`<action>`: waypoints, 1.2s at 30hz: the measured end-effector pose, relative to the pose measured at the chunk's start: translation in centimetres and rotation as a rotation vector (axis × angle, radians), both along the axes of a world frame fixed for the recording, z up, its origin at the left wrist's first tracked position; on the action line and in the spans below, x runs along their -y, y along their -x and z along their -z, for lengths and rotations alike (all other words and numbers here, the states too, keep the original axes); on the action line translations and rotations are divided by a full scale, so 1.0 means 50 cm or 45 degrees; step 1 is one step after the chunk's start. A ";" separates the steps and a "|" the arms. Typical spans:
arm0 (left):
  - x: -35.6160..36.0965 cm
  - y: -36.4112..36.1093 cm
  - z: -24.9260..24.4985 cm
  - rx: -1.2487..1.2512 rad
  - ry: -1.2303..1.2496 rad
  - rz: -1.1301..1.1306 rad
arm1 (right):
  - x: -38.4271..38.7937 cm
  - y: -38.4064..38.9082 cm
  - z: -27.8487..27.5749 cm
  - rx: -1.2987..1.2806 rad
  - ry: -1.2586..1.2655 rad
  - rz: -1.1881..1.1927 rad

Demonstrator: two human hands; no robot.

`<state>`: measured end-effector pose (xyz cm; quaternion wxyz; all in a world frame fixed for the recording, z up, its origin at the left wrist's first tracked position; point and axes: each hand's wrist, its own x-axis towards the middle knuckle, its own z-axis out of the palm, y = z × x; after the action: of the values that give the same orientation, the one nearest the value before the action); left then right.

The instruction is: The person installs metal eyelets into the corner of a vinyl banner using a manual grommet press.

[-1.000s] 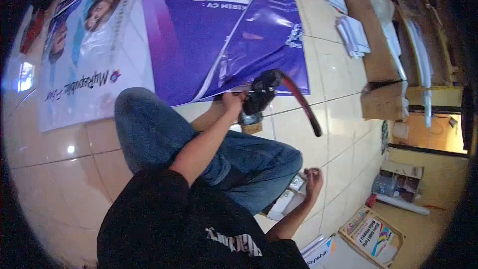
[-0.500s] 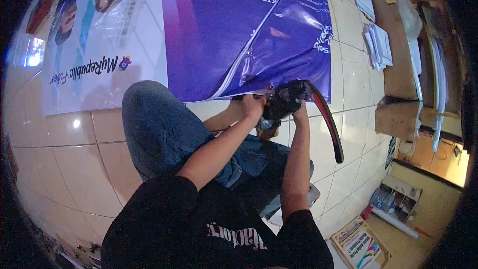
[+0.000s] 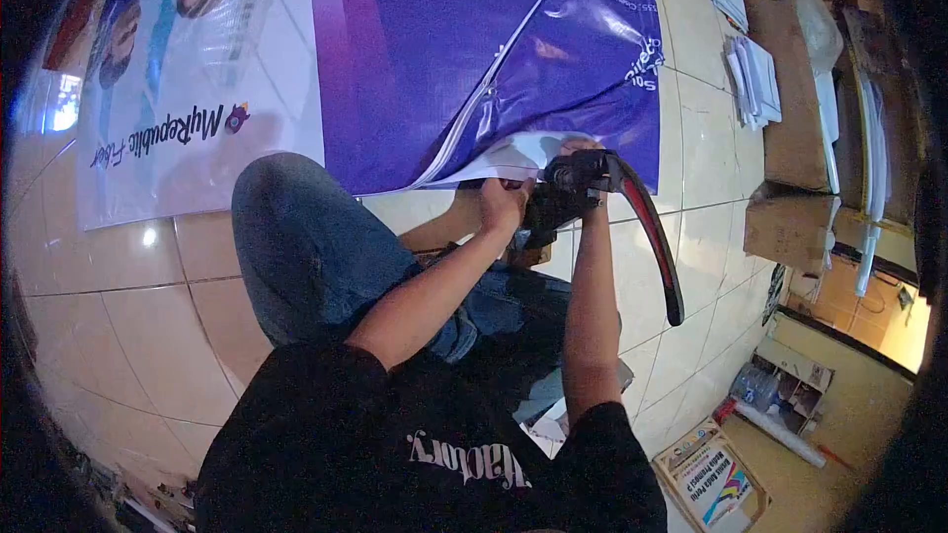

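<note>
A large purple and white vinyl banner [image 3: 395,89] lies on the tiled floor, its near edge lifted so that a strip of white underside shows. My left hand [image 3: 504,205] is closed on that edge, just left of a black hand press [image 3: 563,192], which looks like an eyelet press. The press has a long black and red lever [image 3: 652,237] slanting down to the right. Beyond the press, my right hand [image 3: 579,146] has its fingers at the raised banner edge. The press hides most of that hand. The press's jaws are too dark to make out.
My bent knee in jeans [image 3: 296,227] is beside the banner's edge. Stacked white papers [image 3: 754,84] and a cardboard box [image 3: 790,227] stand to the right. A framed sign [image 3: 716,484] lies at the lower right, near a water jug [image 3: 755,387].
The banner's edge has been raised near the press, showing more white underside. My right hand's fingers have come up into view past the press. My left hand stays nearly where it was.
</note>
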<state>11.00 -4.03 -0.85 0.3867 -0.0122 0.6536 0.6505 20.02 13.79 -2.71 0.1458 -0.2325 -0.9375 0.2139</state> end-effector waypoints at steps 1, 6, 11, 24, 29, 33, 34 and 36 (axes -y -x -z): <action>-0.004 -0.004 0.012 0.004 -0.004 -0.008 | 0.005 -0.036 0.028 -0.268 0.559 0.242; 0.001 0.003 0.000 -0.038 -0.015 -0.018 | 0.073 -0.039 0.003 -0.436 1.371 0.431; -0.010 -0.010 0.064 -0.107 -0.068 0.032 | 0.067 -0.047 0.035 -0.549 1.490 0.394; -0.004 0.003 0.028 0.011 -0.125 0.003 | 0.108 -0.020 -0.032 -0.552 1.588 0.484; 0.011 0.022 -0.025 -0.152 0.143 0.114 | 0.129 -0.014 -0.062 -0.566 1.603 0.635; 0.011 0.017 -0.032 -0.126 0.028 0.028 | 0.127 -0.028 -0.045 -0.527 1.506 0.683; 0.010 0.019 -0.032 -0.105 0.057 0.038 | 0.129 -0.027 -0.050 -0.556 1.514 0.662; 0.008 0.020 -0.030 -0.080 0.084 0.054 | 0.136 -0.027 -0.077 -0.484 1.439 0.644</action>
<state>10.02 -4.44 0.65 0.3791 0.0094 0.6865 0.6204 21.38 7.00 1.14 0.2101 -0.4453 -0.5544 0.6710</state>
